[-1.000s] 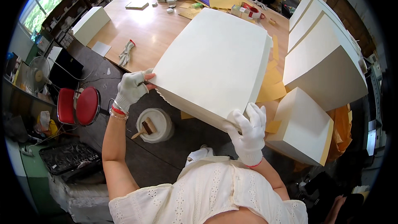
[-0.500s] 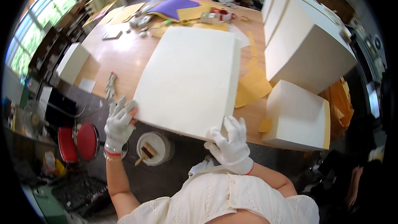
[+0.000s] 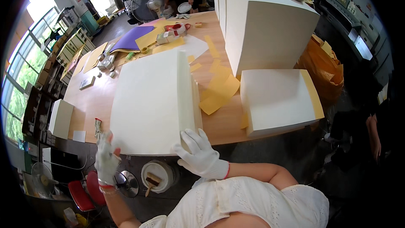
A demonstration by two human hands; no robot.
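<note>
A large white block, looking like a thick stack of sheets, lies at the table's near edge. My right hand, in a white knit glove, rests against the near right corner of the block, fingers spread along its side. Beside the near left corner is my left hand, slightly blurred, its glove showing bare fingertips. Its fingers are raised and apart, with nothing in them; whether it touches the block, I cannot tell. A spare glove lies just beyond it.
A low white block and tall white stacks stand on the right of the table. Yellow paper pieces lie between. Below the edge are a white bucket with a brush and a red chair. People work far off.
The view has swung, so the table sits differently in it. My left hand has lifted its fingers from the block's left corner. The right hand has shifted onto the block's right side.
</note>
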